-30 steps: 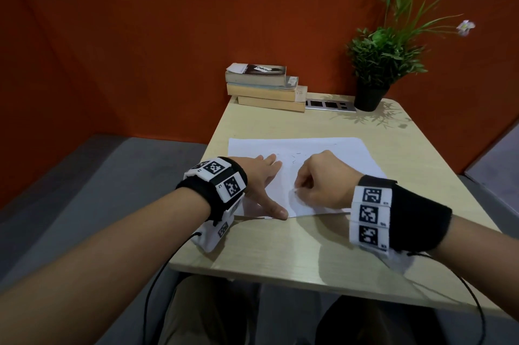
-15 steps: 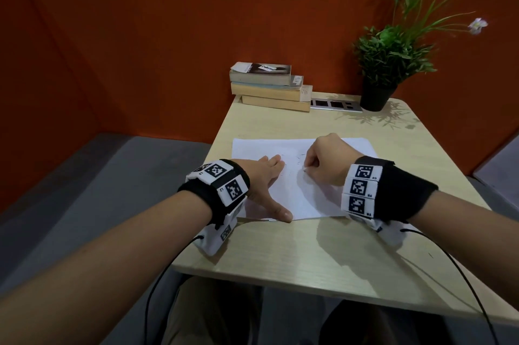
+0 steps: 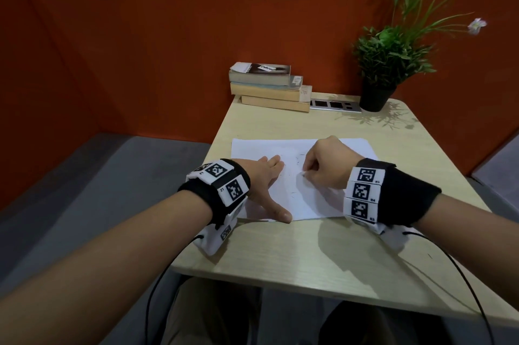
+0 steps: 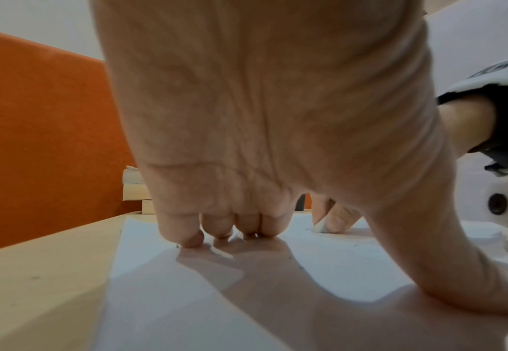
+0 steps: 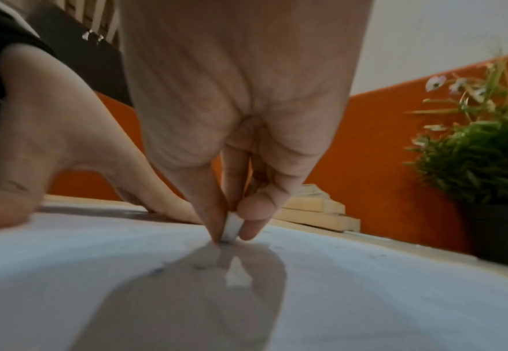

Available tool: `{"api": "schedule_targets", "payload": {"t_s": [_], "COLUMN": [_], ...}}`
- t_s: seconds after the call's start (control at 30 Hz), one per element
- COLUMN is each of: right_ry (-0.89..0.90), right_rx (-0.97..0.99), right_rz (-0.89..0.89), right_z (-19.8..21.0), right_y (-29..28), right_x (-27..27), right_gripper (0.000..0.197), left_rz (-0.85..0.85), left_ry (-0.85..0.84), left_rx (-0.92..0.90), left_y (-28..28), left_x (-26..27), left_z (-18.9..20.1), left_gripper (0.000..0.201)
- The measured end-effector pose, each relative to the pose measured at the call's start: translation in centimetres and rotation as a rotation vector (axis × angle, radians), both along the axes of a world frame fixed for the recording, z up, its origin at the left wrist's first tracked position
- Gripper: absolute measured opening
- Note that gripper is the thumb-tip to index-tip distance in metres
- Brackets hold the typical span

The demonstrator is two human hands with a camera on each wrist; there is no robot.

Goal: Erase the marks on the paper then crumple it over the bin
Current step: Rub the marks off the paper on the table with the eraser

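A white sheet of paper (image 3: 306, 198) lies flat on the light wooden table (image 3: 323, 260), with faint pencil marks and eraser crumbs near its middle. My left hand (image 3: 266, 176) presses flat on the paper's left part, fingers straight and thumb spread toward the near edge. My right hand (image 3: 323, 165) pinches a small white eraser (image 5: 233, 226) between thumb and fingers, its tip touching the paper. The eraser (image 4: 318, 226) also shows in the left wrist view, beyond my left hand (image 4: 232, 228). No bin is in view.
A stack of books (image 3: 269, 86) stands at the table's far edge, with a flat silver device (image 3: 335, 106) beside it. A potted plant (image 3: 390, 63) stands at the far right corner. Orange walls enclose the table. Wrist cables hang off the near edge.
My right hand with the eraser slid away from me across the paper, then slightly back toward its middle. My left hand stays pressed on the sheet.
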State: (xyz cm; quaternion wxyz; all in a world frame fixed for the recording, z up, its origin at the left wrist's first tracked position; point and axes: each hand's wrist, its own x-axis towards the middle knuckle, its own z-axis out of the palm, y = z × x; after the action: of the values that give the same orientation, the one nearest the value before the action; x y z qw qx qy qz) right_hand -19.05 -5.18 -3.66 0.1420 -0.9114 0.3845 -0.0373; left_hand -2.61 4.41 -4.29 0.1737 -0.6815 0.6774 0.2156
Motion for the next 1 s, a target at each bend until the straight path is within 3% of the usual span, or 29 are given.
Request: {"api": "schedule_targets", "payload": {"t_s": [0.23, 0.47, 0.7, 0.9, 1.0], "right_ry": [0.039, 0.049, 0.083, 0.080, 0.054], "right_rx": [0.121, 0.046, 0.122, 0.028, 0.021], "right_rz": [0.214, 0.046, 0.215, 0.022, 0.014], "right_z": [0.2, 0.4, -0.1, 0.1, 0.0], "right_y": [5.2, 1.2, 5.5, 0.4, 0.8], "right_x": [-1.0, -0.5, -0.8, -0.8, -0.9], "right_gripper": [0.015, 0.013, 0.017, 0.014, 0.014], "left_rz": [-0.012, 0.009, -0.002, 0.001, 0.005], "left_ry": [-0.044, -0.027, -0.058, -0.027, -0.022], "left_rx": [0.003, 0.022, 0.005, 0.028, 0.021], "left_y": [-0.2, -0.1, -0.3, -0.3, -0.4], "left_x": [-0.4, -0.3, -0.5, -0.3, 0.0], "left_z": [0.2, 0.4, 0.2, 0.3, 0.0], "left_gripper": [0.130, 0.132, 0.132, 0.132, 0.134]}}
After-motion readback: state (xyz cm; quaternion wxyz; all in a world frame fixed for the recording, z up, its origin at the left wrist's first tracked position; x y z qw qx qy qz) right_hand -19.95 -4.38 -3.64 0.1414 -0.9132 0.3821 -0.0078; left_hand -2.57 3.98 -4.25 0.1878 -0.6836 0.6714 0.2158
